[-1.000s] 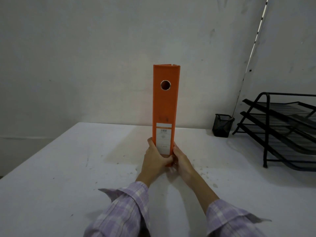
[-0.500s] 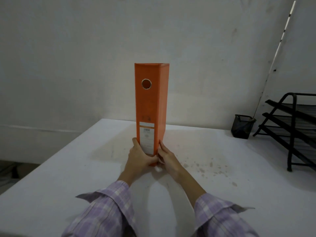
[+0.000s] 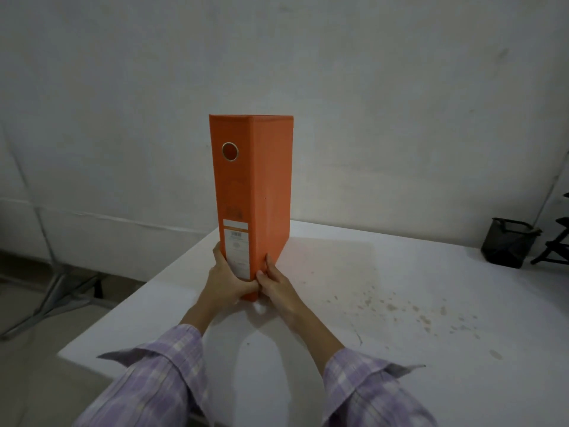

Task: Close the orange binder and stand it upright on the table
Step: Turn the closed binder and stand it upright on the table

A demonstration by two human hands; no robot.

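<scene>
The orange binder (image 3: 255,186) stands upright and closed on the white table (image 3: 385,318), its spine with a round finger hole and a white label facing me, its right cover also showing. My left hand (image 3: 223,280) clasps the bottom of the spine from the left. My right hand (image 3: 275,283) presses against the lower right cover, fingers along the edge. Both hands hold the binder near its base, close to the table's left edge.
A black mesh pen cup (image 3: 508,245) stands at the far right by the wall, with part of a black wire tray rack (image 3: 554,241) beside it. Brown specks stain the table to the right. Floor and a metal leg (image 3: 46,303) lie beyond the left edge.
The view has swung left: the binder now shows its right cover, the tray rack has slid almost out of sight. Both hands stay clasped on the binder's base.
</scene>
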